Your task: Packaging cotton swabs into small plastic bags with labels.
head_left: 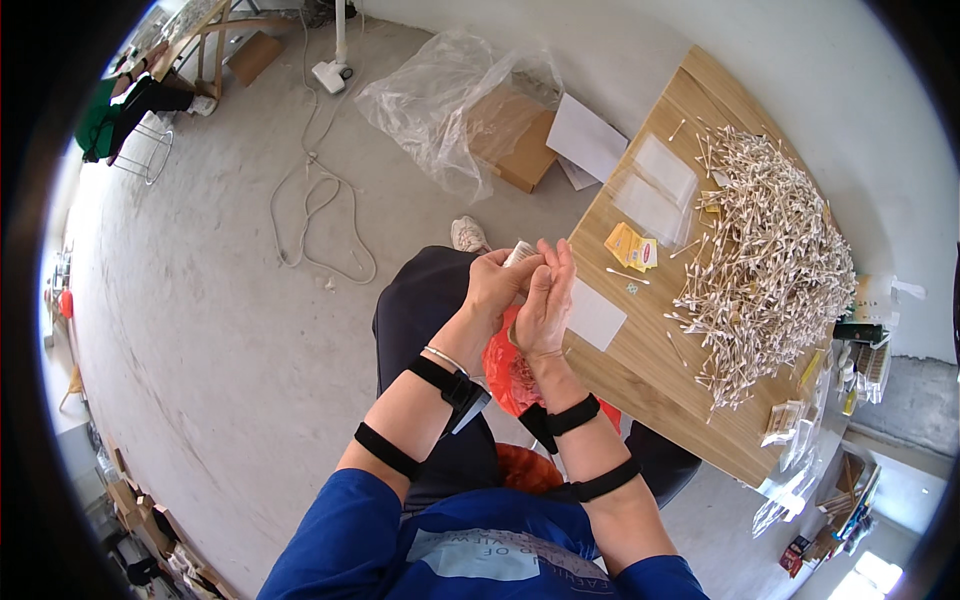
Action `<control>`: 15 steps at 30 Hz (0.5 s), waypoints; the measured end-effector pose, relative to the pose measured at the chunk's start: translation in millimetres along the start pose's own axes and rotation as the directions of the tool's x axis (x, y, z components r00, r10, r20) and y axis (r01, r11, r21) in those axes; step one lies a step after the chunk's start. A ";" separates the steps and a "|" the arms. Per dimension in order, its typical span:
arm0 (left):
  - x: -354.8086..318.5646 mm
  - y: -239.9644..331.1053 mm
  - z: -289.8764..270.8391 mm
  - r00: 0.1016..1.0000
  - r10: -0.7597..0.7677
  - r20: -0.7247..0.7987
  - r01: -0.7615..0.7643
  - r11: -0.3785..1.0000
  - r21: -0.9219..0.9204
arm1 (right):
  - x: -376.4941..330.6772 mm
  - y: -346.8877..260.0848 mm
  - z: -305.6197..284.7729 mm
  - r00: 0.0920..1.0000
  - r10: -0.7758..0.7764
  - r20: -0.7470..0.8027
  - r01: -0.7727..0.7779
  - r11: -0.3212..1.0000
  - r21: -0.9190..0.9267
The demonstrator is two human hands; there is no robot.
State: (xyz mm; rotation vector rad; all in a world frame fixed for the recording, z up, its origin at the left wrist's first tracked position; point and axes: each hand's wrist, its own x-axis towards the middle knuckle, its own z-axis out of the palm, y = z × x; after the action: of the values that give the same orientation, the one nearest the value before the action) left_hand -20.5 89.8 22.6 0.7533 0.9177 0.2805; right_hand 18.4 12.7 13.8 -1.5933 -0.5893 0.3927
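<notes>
My left hand (490, 287) is closed round a bundle of cotton swabs (520, 252), whose white tips show above the fingers. Beside it, my right hand (547, 300) is held flat with its fingers stretched out, its palm side turned toward the bundle. Whether the palm touches the swabs is hidden. To the right, a large heap of loose cotton swabs (770, 270) covers much of the wooden table (650, 375). Small yellow cards (630, 246) and a single stray swab (628, 276) lie between my hands and the heap.
Clear plastic bags (657, 185) and a white sheet (596, 314) lie on the table. A red plastic bag (508, 365) is at my lap. On the floor are a cardboard box (520, 140) under plastic film and a looped cable (310, 200). Another person (130, 105) sits far left.
</notes>
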 end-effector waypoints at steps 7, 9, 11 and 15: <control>3.7 -5.1 -2.3 0.997 0.025 -0.078 -0.012 0.986 0.168 | 3.2 10.2 3.4 0.990 -0.144 -0.008 0.134 0.937 -0.321; 5.0 -8.3 -4.0 0.994 0.049 -0.097 -0.028 0.977 0.210 | 3.5 10.7 4.6 0.982 -0.187 -0.033 0.161 0.911 -0.380; -0.1 -11.0 -6.3 0.968 0.184 -0.171 -0.150 0.970 0.192 | 3.0 11.9 4.7 0.984 -0.176 -0.034 0.151 0.916 -0.372; -14.6 -7.7 -19.4 0.978 0.127 -0.168 -0.130 0.992 -0.006 | 3.2 13.9 3.5 0.981 -0.190 -0.036 0.163 0.913 -0.373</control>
State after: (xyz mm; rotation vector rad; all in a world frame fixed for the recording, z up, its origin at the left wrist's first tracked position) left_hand -45.4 85.8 18.8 0.7829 1.0257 0.4707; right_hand 21.0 16.9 -0.1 -1.8853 -0.7788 0.0887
